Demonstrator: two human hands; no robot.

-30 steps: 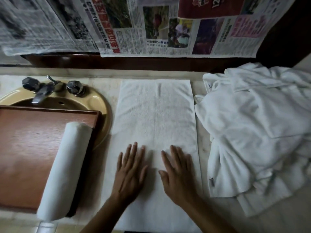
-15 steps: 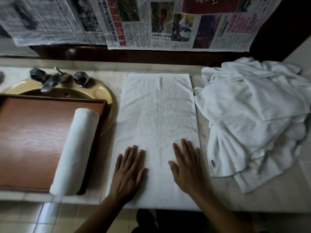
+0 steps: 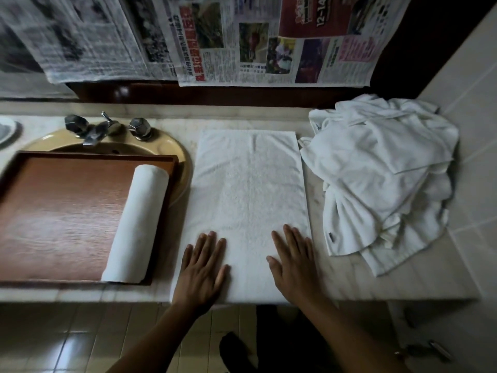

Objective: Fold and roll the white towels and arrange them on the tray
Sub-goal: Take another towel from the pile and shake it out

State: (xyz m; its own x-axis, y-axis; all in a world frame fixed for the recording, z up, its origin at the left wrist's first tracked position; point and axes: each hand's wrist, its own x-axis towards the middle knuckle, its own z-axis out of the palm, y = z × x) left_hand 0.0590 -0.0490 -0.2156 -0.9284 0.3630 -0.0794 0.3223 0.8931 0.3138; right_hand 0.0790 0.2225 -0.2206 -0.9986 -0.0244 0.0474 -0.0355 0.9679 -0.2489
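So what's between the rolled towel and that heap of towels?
A flat towel, with the left hand and right hand resting on it; head view.

both hands [image 3: 201,267] flat on folded towel [image 3: 248,189], rolled towel [image 3: 135,224] on tray [image 3: 53,211]

Both hands lie palm down, side by side but apart. The left hand [image 3: 201,267] rests flat on the white towel [image 3: 250,184], its fingers [image 3: 212,242] straight, close together and pointing away from the body, thumb spread toward the right. The right hand [image 3: 294,265] mirrors it, fingers straight, thumb spread toward the left. The bare left forearm [image 3: 150,337] angles in from the lower left, and the bare right forearm [image 3: 349,332] from the lower right.
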